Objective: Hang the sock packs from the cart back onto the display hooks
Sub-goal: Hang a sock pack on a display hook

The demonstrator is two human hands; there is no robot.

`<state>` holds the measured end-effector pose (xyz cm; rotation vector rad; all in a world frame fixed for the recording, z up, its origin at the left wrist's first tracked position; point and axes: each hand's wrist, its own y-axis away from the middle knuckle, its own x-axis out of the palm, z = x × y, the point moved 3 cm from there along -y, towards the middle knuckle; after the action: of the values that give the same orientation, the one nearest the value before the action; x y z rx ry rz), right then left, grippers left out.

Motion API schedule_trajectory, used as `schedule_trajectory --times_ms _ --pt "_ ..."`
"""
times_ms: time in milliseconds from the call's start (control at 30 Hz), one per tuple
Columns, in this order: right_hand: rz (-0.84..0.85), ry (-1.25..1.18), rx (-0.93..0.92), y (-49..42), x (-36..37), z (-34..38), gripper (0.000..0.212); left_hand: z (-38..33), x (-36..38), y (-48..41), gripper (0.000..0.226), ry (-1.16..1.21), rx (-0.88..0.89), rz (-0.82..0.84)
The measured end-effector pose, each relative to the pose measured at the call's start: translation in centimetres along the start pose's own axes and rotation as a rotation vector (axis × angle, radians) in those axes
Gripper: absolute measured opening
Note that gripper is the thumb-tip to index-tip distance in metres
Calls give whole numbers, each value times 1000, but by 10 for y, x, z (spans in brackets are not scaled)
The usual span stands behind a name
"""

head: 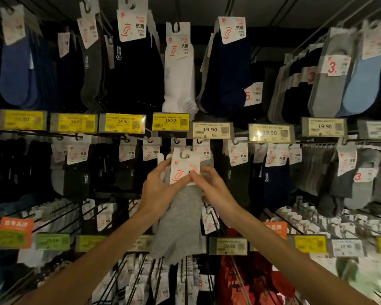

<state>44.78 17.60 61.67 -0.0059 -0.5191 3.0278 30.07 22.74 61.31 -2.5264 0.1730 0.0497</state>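
A grey sock pack (180, 219) with a white card header hangs in front of me at the middle row. My left hand (157, 186) pinches the header's left edge. My right hand (209, 186) pinches its lower right corner. The header's hook cut-out sits just below the display hook (176, 140) under the yellow 16.90 price tag (170, 121); whether it touches the hook I cannot tell. The cart is out of view.
Rows of sock packs fill the wall: dark and blue ones at left, a white pack (179, 69) above centre, grey and light blue at right. Price tags line each rail. Wire hooks with more packs jut out below my arms, red packs (238, 280) at lower right.
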Motion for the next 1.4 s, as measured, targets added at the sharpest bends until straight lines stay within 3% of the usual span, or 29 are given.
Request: schedule_trajectory --times_ms 200,300,367,500,733,1133,1400 --pt "-123 -250 78 25 -8 6 30 -1 27 15 45 105 -57 169" --pt "-153 -233 78 34 -13 9 29 -2 30 21 38 140 -57 235" --pt "-217 -186 50 39 -16 10 30 -3 30 24 42 158 -46 228" --pt "-303 -230 38 45 -21 15 29 -2 26 23 72 184 -59 128" --pt "-325 -248 -18 29 -25 20 29 0 13 13 89 149 -100 -6" --pt "-349 -205 -265 20 -21 34 21 -24 10 6 76 72 -25 23" --pt "-327 -148 -215 4 -24 43 25 -29 12 -1 53 9 3 -8"
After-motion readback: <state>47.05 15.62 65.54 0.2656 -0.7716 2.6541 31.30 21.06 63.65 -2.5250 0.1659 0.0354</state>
